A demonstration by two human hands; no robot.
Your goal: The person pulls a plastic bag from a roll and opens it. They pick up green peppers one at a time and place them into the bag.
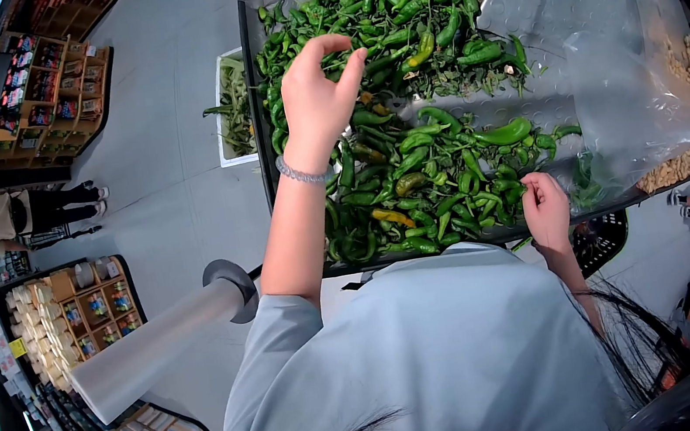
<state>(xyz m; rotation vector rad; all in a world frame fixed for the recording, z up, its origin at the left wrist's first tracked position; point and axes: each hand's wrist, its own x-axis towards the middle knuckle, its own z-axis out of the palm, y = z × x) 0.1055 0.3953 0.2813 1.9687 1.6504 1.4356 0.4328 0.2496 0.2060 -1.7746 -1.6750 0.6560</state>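
Green peppers [431,203] lie heaped on a metal display tray [522,1], a few of them yellowish or dark, with leaf scraps among them. My left hand [319,96] is above the left part of the heap, its thumb and forefinger curved with a gap between the tips; nothing shows in it. At the heap's near right edge, my right hand [546,203] has its fingers bent and pressed together beside the peppers. What they hold, if anything, is hidden. A clear plastic bag or sheet [637,95] lies to the right of that hand.
Peanuts [678,169] lie at the tray's right end. A white crate [229,143] of green produce stands beyond the left edge. Near my left elbow is a plastic bag roll [160,343]. A black basket [600,241] sits below the right side. A person [28,216] stands farther left.
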